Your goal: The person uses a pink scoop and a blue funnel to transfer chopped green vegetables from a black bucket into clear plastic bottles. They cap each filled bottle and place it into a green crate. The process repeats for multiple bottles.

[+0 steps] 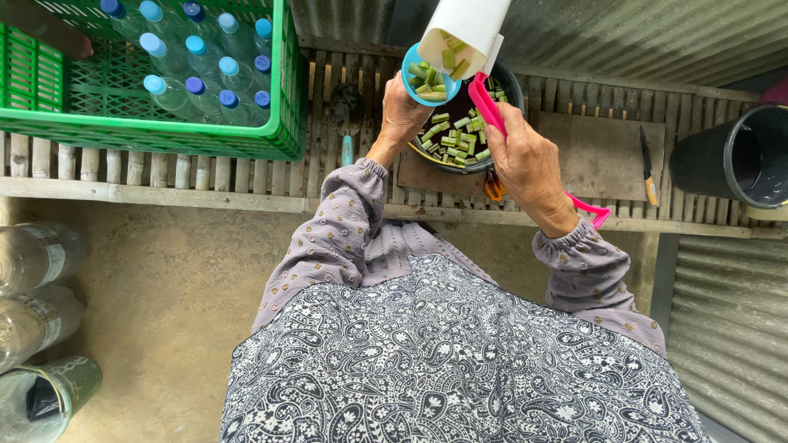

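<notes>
My left hand [400, 115] holds a small blue cup [428, 75] full of cut green stalk pieces, lifted over a black bowl [460, 131] that contains more of the pieces. My right hand [529, 164] grips pink tongs [492, 111], their tips pointing up toward the cup's rim. A white tube-shaped container [465, 29] tilts above the cup with green pieces showing in its mouth. The bowl sits on a wooden slatted bench [246, 176].
A green crate [164, 135] of blue-capped plastic bottles sits on the bench at left. A cutting board [603, 156] with a knife [647, 168] lies at right, beside a black bucket [739, 156]. Clear bottles [37, 295] lie on the floor at left. Corrugated metal panels stand behind and at right.
</notes>
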